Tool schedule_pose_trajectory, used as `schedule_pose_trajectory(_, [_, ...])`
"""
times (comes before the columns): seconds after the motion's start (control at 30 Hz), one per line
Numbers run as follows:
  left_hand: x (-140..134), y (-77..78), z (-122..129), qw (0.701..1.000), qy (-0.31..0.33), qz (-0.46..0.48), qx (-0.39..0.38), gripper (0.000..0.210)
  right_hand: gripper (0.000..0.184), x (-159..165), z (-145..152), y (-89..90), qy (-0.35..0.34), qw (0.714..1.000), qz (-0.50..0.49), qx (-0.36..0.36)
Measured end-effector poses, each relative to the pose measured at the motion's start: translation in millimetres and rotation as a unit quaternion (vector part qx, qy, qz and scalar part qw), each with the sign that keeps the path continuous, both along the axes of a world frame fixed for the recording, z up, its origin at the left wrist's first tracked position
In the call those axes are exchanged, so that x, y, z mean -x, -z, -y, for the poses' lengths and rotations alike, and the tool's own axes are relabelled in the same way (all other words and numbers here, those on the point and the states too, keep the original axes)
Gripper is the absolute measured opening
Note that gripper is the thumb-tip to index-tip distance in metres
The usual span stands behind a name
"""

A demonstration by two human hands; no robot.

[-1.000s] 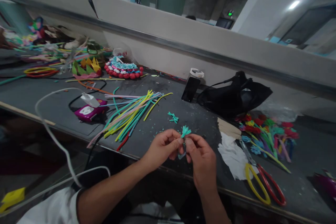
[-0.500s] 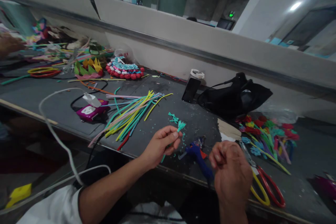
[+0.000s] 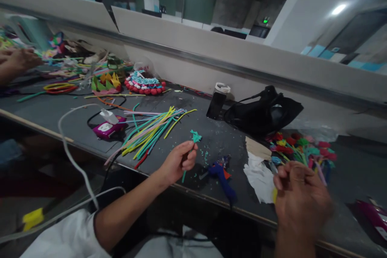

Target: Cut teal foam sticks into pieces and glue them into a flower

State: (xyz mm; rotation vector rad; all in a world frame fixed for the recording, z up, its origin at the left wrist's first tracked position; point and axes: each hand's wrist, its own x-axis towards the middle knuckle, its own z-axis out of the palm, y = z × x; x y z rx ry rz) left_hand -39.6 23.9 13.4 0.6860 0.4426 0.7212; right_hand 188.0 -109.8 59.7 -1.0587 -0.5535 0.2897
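My left hand [image 3: 178, 163] is closed in a pinch around the stem of a small teal flower [image 3: 196, 136] made of pipe cleaner. Its frilly head stands above the fingertips, and the stem's end shows below the hand. On the right, my right hand [image 3: 302, 197] is curled over a pair of scissors and appears closed on them. A bit of the yellow scissors handle [image 3: 275, 195] shows beside the fingers; the rest is hidden and the hand is slightly blurred. Between my hands lies a blue glue gun [image 3: 223, 179], among teal clippings [image 3: 206, 155].
Loose pipe cleaners [image 3: 151, 133] lie left of centre beside a purple power socket [image 3: 108, 127] with a white plug. White tissue [image 3: 259, 177], finished flowers [image 3: 305, 149], a black bag [image 3: 266, 111] and a phone [image 3: 215, 105] are on the right. Another person's hands [image 3: 21, 58] are far left.
My right hand has moved right, from beside the glue gun to over the scissors, uncovering the tissue. My left hand has shifted slightly left with the teal flower. The view has turned a little.
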Motion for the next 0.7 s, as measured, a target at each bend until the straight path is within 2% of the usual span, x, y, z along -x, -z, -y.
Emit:
schedule_pose_trajectory(0.1, [-5.5,-11.7,13.9,0.999,0.035,0.007,0.011,0.017,0.027,0.7,2.2,4.0,-0.034,0.999,-0.014,0.039])
schedule_pose_trajectory(0.17, [-11.5,-20.8,28.6,0.997,0.072,0.008,0.003,0.018,0.031,12.8,0.6,10.6,-0.113,0.989,-0.004,0.098])
schedule_pose_trajectory(0.23, [-17.3,-28.3,43.1,0.994,0.111,0.001,-0.011,0.021,0.039,29.8,-1.8,17.2,-0.239,0.958,0.011,0.159])
schedule_pose_trajectory(0.3, [-20.4,-33.2,54.1,0.991,0.135,-0.010,-0.023,0.023,0.038,45.7,-3.0,20.5,-0.367,0.901,0.044,0.228])
schedule_pose_trajectory(0.33, [-20.7,-34.7,57.9,0.990,0.140,-0.017,-0.030,0.024,0.035,51.7,-2.7,20.4,-0.402,0.877,0.072,0.251])
schedule_pose_trajectory(0.37, [-20.0,-35.8,60.6,0.989,0.141,-0.025,-0.037,0.025,0.032,55.9,-1.5,19.2,-0.415,0.864,0.102,0.267])
schedule_pose_trajectory(0.4, [-18.6,-36.5,62.1,0.989,0.139,-0.035,-0.043,0.026,0.029,58.1,0.6,17.2,-0.405,0.862,0.132,0.273])
schedule_pose_trajectory(0.5, [-11.7,-37.1,61.3,0.991,0.111,-0.065,-0.048,0.027,0.027,55.1,13.8,10.1,-0.340,0.885,0.182,0.263])
schedule_pose_trajectory(0.6, [-4.5,-35.4,54.6,0.996,0.046,-0.069,-0.045,0.027,0.030,45.1,35.9,10.5,-0.343,0.897,0.152,0.234])
schedule_pose_trajectory(0.7, [0.9,-31.4,47.2,0.997,-0.018,-0.064,-0.046,0.023,0.039,36.8,59.9,22.0,-0.351,0.917,0.082,0.172])
